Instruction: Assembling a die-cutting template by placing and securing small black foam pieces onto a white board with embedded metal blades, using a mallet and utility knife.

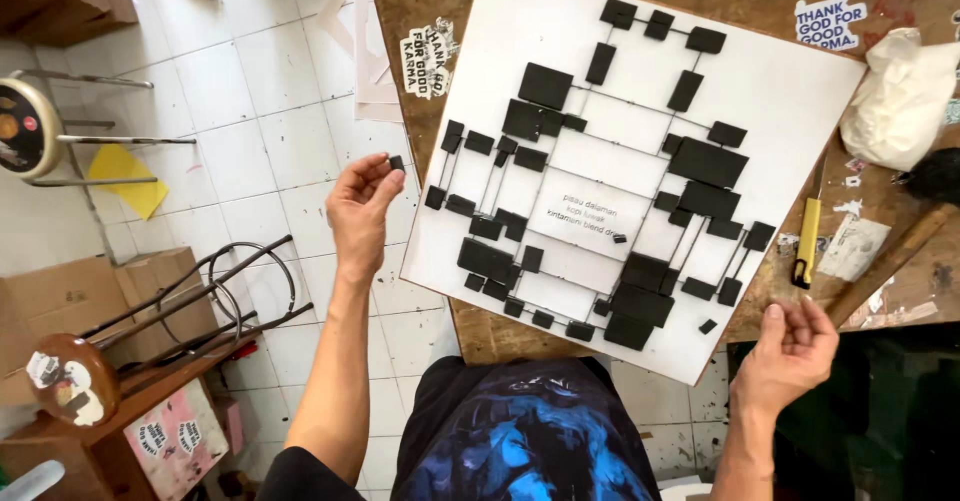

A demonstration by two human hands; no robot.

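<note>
Black block [397, 163], small and square, sits pinched between thumb and fingers of the left hand [360, 211], raised palm-inward just left of the white board [790, 91]. Right hand [790, 346] hovers at the board's lower right corner, palm up, fingers loosely curled and holding nothing. Board carries black rectangular pieces joined by thin lines. Yellow utility knife [806, 241] lies beside it on the worn wooden table [500, 336]. White stickers [428, 58] mark the table. Floor [260, 91] is white tile.
</note>
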